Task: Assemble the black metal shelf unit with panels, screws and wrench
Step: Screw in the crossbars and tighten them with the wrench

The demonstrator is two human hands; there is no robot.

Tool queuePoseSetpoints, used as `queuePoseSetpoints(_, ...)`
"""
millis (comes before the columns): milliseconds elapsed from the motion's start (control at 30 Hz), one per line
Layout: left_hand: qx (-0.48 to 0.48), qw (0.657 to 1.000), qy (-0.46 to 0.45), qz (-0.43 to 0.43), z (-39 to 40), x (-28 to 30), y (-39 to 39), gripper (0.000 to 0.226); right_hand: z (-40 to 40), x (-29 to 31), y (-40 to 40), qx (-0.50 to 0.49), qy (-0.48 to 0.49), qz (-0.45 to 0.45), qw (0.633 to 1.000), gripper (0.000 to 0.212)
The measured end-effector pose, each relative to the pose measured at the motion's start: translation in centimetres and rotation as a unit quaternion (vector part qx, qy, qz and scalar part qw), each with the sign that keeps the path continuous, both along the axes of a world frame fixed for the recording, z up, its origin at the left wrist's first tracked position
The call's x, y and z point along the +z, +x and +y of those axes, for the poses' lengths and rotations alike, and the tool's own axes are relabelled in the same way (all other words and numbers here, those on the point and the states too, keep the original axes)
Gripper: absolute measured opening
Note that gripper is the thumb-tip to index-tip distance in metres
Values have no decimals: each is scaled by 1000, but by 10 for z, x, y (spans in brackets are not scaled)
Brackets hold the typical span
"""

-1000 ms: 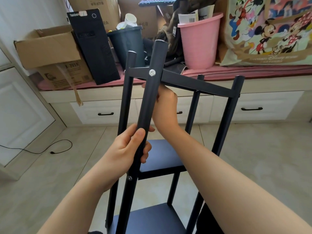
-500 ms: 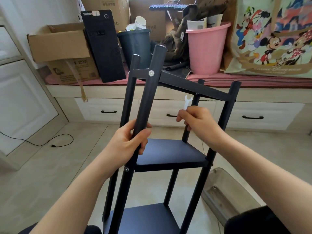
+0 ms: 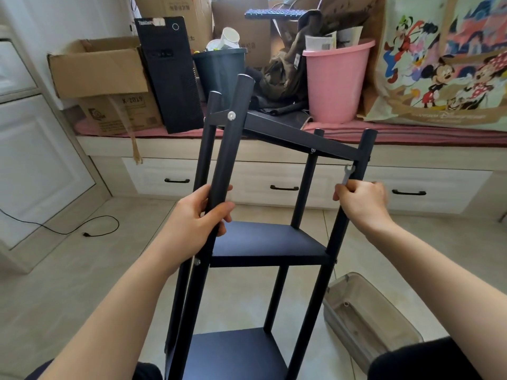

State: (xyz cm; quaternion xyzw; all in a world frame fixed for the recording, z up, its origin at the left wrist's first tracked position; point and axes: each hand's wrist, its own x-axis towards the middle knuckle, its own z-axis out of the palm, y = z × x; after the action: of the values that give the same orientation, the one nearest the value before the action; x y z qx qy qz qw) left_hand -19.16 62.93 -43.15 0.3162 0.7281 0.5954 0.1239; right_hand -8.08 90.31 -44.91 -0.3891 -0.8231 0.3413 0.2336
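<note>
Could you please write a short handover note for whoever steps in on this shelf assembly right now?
Left hand grips the near front post, steadying the shelf unit.
Right hand holds the small wrench beside the right post, just below the top panel.
Done: three panels sit between the posts; a screw shows at the top front joint.
Left: probably tightening the right post's top joint.

A beige tiled floor (image 3: 68,270) carried the black shelf unit (image 3: 263,242). A clear plastic container (image 3: 367,316) lay on the tiles just right of the unit, and a black cable (image 3: 68,229) trailed across them at left.
</note>
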Motion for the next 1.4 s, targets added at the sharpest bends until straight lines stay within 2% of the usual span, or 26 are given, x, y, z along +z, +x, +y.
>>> queuePoseSetpoints(100,12,1000,-8,1,-5,0,-8,25,4,2,0,17,-70,4,997,29)
queuePoseSetpoints(200,20,999,-29,24,-13,1,-16,28,7,5,2,94,-237,64,965,27)
queuePoseSetpoints(267,21,998,-40,33,-19,1,-20,30,9,5,4,131,-268,60,952,26)
queuePoseSetpoints(467,81,988,-81,103,-32,3,-31,9,6,7,-2,159,-243,63,955,29)
queuePoseSetpoints(567,100,987,-84,97,-33,3,-31,10,-1,7,-5,153,-216,63,962,29)
queuePoseSetpoints(733,137,982,-68,107,-30,-1,-35,11,-8,10,-9,96,-221,121,963,27)
queuePoseSetpoints(833,156,982,-56,87,-27,-5,-39,10,-13,20,-6,96,-190,170,962,30)
queuePoseSetpoints(933,179,982,-38,52,-23,-10,-44,22,-22,32,-2,110,-165,218,956,33)
queuePoseSetpoints(1000,191,981,-31,25,-20,-14,-47,22,-29,39,1,122,-153,232,953,31)
queuePoseSetpoints(1400,255,965,16,-54,-11,-33,-64,23,-59,52,13,189,-161,229,941,33)
